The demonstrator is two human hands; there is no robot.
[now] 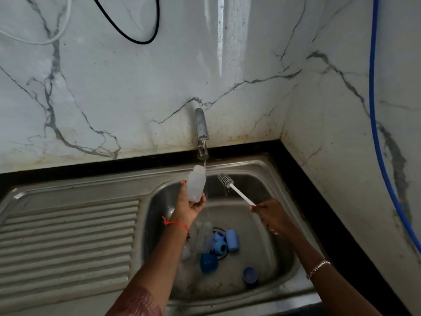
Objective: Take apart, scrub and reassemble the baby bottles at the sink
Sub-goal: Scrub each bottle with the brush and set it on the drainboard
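My left hand (190, 205) grips a cloudy plastic baby bottle (196, 183) by its base, mouth tilted up toward the running tap (201, 131). A thin stream of water falls just past the bottle's right side. My right hand (271, 215) holds the white handle of a bottle brush (235, 189), whose bristled head points up and left, a little right of the bottle and outside it. On the sink floor around the drain lie clear bottles (205, 236), light blue collars (219, 241), a light blue cap (232, 239) and two darker blue caps (208, 262).
The steel sink (262, 169) has a ribbed draining board (68, 236) on its left. A black counter strip (341, 224) runs along the marble walls behind and to the right. A blue hose (373, 110) hangs down the right wall.
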